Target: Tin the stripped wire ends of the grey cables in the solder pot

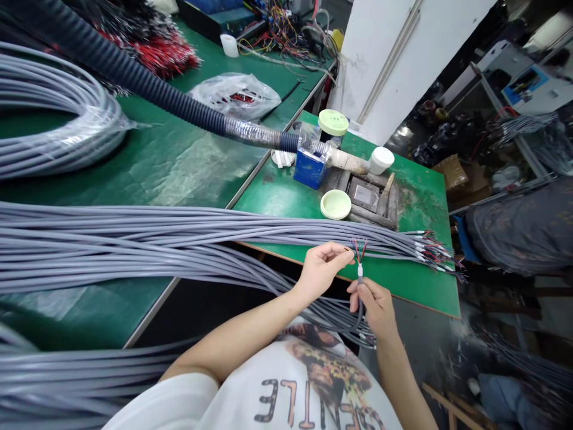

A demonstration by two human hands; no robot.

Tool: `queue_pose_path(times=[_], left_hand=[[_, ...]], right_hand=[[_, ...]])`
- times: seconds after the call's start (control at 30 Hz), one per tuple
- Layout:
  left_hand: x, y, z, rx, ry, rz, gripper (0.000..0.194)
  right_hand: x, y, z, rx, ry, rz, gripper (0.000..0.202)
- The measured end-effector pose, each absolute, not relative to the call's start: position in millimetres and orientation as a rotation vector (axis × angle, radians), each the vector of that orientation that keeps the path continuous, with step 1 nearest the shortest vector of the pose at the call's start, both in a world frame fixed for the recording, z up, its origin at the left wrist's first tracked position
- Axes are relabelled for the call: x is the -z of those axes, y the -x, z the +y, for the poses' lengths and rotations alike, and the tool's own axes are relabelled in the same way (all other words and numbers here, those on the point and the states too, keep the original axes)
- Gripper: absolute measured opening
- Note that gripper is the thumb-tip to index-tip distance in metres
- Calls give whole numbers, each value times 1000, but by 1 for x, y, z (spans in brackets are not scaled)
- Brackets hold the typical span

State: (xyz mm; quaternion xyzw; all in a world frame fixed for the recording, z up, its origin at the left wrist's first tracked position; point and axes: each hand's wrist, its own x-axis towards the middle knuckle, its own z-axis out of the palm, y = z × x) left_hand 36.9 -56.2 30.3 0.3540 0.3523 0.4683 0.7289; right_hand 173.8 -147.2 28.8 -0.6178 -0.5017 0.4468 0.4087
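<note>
My right hand [375, 303] is closed around a grey cable [360, 291], just below a white band near its stripped end. Thin coloured wires [360, 248], red and dark ones among them, fan upward from that end. With its thumb and forefinger together, my left hand [326, 263] pinches one of these thin wires at the left of the fan; the wire's tip is too small to make out. Behind the hands, a bundle of grey cables [268, 226] runs across the bench, its stripped wire ends [432, 251] lying at the right. More grey cables hang below my wrists.
On the green table [277, 194] stand a dirty metal pot [364, 194], a pale lid [335, 205], a white cup [381, 160], a blue box [310, 167] and a lidded jar [333, 122]. A black corrugated hose [179, 104] crosses overhead. Coiled cable [67, 140] lies left.
</note>
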Motion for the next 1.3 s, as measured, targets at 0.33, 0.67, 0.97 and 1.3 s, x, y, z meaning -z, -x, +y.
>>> queue_pose_path(times=[0.33, 0.67, 0.97, 1.3], left_hand=[[-22, -36, -62, -1156, -1010, 899, 18], [-20, -39, -55, -1064, -822, 745, 19], [-16, -42, -49, -984, -755, 680, 25], [-12, -42, -50, -1016, -759, 722, 24]], right_hand=[[-27, -169, -146, -1148, 1548, -1176, 35], [-22, -171, -150, -1217, 1493, -1152, 38], [-23, -171, -149, -1233, 1493, -1155, 37], [-18, -170, -149, -1205, 1470, -1112, 36]])
